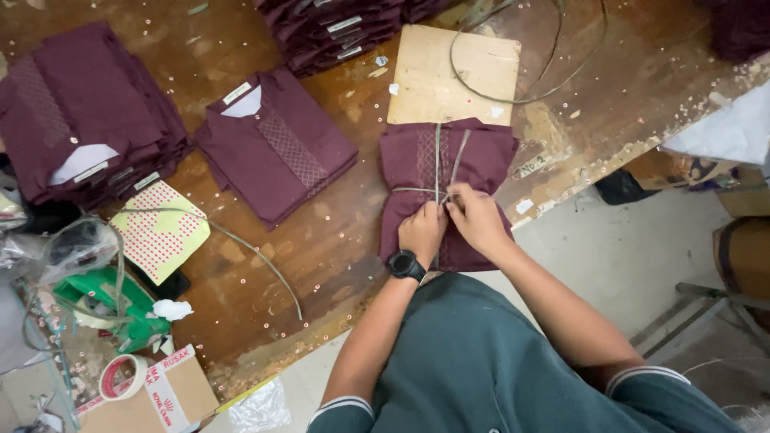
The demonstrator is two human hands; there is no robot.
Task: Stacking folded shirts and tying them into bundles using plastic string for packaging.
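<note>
A stack of folded maroon shirts [417, 160] lies at the table's near edge, crossed by grey twine [438, 156] that runs lengthwise and across. My left hand [423, 231], with a black watch on the wrist, and my right hand [473, 215] meet at the crossing point on top of the bundle. Both pinch the twine there, fingers closed on the strands. One strand [459, 156] slants up and away toward the board behind.
A plywood board [449, 76] with a twine loop [529, 88] lies behind the bundle. More folded maroon shirts lie in the middle [277, 144], far left [76, 112] and at the back [337, 32]. A dotted yellow sheet [160, 232], tape roll [120, 375] and cardboard box [172, 397] sit near left.
</note>
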